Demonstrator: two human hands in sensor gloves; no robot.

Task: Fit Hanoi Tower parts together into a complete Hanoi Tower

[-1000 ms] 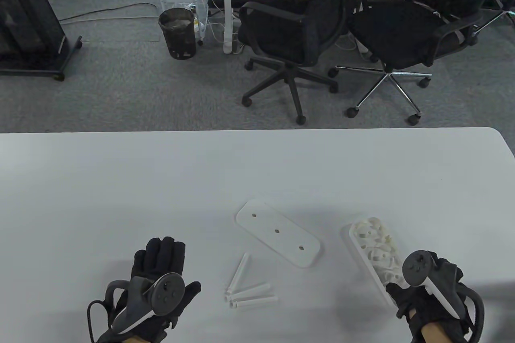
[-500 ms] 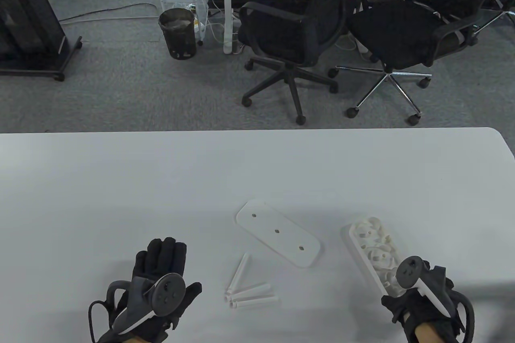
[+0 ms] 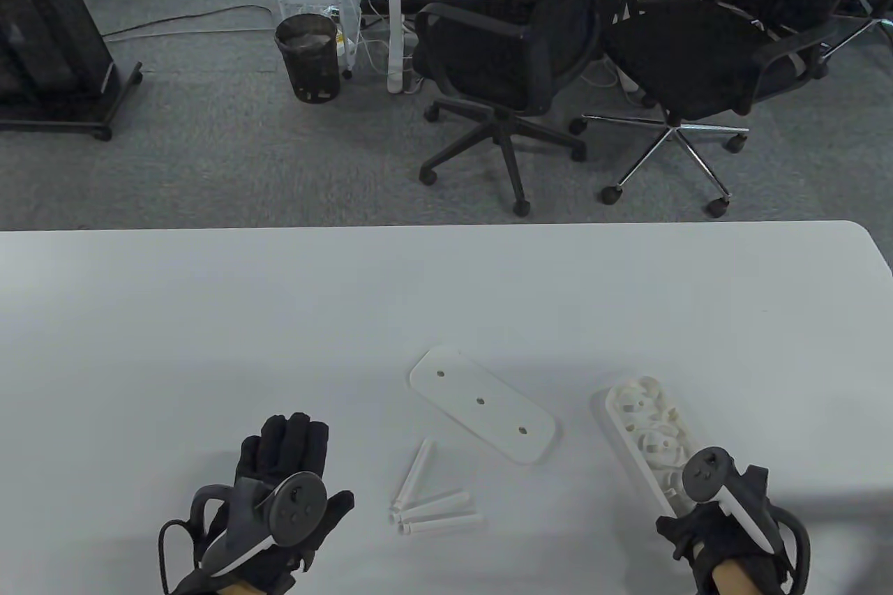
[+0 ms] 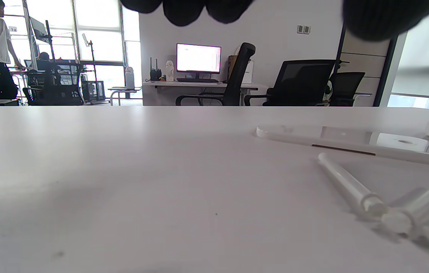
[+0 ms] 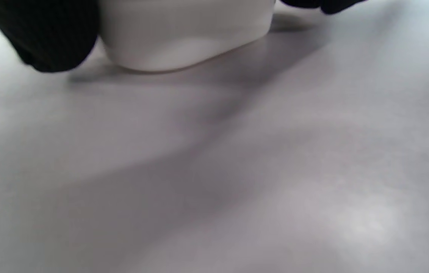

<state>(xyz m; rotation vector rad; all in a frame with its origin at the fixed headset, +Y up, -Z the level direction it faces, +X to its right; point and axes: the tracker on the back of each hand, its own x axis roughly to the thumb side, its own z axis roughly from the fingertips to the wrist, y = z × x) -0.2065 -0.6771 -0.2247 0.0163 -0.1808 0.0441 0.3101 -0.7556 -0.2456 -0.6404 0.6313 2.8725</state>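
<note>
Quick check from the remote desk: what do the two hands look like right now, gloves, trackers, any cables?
Both the left hand and the right hand wear black fabric gloves. Each back carries a dark grey, controller-shaped tracker with a round buttoned face, a white stripe along its handle and a black ring-like loop at the wrist. Bare skin shows at the right wrist; no sleeves are visible.

The far half of the desk [image 3: 279, 295] lies bare. Nearer, the flat base plate [image 3: 483, 412] sits mid-desk, with three pegs [image 3: 432, 501] fanned just in front of it and the tray of discs [image 3: 645, 438] to its right. Open lanes run between left hand [image 3: 279, 483] and pegs, and between plate and tray.
</note>
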